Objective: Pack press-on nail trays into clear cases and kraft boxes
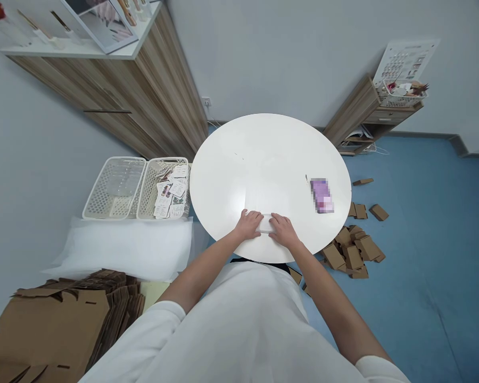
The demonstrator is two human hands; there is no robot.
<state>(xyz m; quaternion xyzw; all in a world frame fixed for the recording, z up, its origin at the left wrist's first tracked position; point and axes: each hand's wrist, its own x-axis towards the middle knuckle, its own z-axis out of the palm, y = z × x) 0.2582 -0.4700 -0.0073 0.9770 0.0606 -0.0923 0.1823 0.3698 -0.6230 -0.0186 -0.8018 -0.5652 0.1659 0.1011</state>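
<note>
A small white rectangular bundle (265, 224) lies near the front edge of the round white table (263, 143). My left hand (248, 225) grips its left end, fingers curled over it. On the opposite end, my right hand (283, 230) is closed in the same way. A thin, pale sheet (259, 199) appears to lie flat just beyond the bundle, hard to tell from the tabletop. What is inside the bundle does not show. To the right on the table rests a purple item (321, 195), blurred into blocks.
Left of the table stand a white basket of printed cards (171, 197) and another white basket (115, 186). White sheets (131, 244) and a stack of flat cardboard (59, 324) lie nearer. Small brown boxes (353, 255) are heaped on the floor at right. A wooden cabinet (115, 101) rises behind.
</note>
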